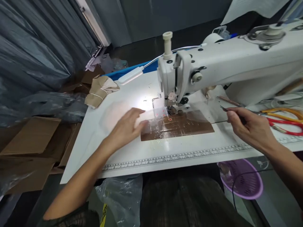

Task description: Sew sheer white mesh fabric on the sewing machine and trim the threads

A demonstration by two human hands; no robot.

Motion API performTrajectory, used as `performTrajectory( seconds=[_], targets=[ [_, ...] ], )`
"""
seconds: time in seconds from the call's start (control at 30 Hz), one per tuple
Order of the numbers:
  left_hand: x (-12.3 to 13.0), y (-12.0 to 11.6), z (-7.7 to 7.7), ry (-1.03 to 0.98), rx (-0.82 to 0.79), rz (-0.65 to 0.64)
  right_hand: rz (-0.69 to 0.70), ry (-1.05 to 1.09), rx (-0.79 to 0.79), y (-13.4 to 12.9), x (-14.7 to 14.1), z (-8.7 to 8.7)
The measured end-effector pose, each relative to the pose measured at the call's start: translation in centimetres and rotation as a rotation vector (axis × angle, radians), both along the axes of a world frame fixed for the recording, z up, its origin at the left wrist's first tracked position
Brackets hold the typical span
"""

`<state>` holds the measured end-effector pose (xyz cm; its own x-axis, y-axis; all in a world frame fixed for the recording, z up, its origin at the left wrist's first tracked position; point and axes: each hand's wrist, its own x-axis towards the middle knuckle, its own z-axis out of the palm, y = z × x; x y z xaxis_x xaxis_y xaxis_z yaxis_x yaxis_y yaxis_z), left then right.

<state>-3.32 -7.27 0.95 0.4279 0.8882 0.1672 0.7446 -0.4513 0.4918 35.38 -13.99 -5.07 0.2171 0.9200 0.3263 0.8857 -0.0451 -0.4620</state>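
My left hand (125,127), blurred by motion, has its thumb and fingers around a thin sheer pale cloth (113,115). The cloth lies on both sides of the hand, and one end with small red marks reaches the presser foot (170,109) of a white sewing machine (167,72). Beneath the foot, a shiny brown sheet (184,126) with thread scraps covers part of the white table (142,154). To the right of the machine's needle, my right hand (248,126) is closed on dark thin tweezers (223,108), their tips pointing left, away from the cloth.
A printed ruler strip (180,156) runs along the front edge. Orange- and red-handled scissors (286,124) lie at the right. A lamp (131,75) glows beside a folded beige cloth bundle (98,91). Cardboard boxes (30,135) stand left; a purple basket (246,179) sits below.
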Motion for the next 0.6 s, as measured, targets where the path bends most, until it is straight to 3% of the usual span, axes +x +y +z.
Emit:
performTrajectory(
  seconds=[0.1, 0.2, 0.3, 0.43, 0.5, 0.6],
  targets=[
    [5.5, 1.2, -0.9, 0.486, -0.137, -0.059, -0.003, -0.188, 0.015, -1.1, 1.9, -1.0],
    [8.0, 4.1, -1.7, 0.802, -0.076, 0.023, 0.05, -0.356, 0.111, -2.1, 2.8, -1.9],
    [8.5, 7.7, -2.2, 0.888, 0.027, -0.091, 0.047, -0.471, 0.162, -2.7, 3.5, -2.4],
    [7.7, 11.2, -2.9, 0.806, 0.087, -0.247, 0.074, -0.495, 0.078, -2.6, 4.6, -2.9],
    [7.1, 11.6, -3.2, 0.782, 0.154, -0.235, 0.109, -0.471, 0.03, -2.4, 5.1, -3.1],
    [6.5, 10.4, -3.3, 0.814, 0.267, -0.23, 0.066, -0.458, -0.053, -2.3, 5.2, -2.9]
  ],
)
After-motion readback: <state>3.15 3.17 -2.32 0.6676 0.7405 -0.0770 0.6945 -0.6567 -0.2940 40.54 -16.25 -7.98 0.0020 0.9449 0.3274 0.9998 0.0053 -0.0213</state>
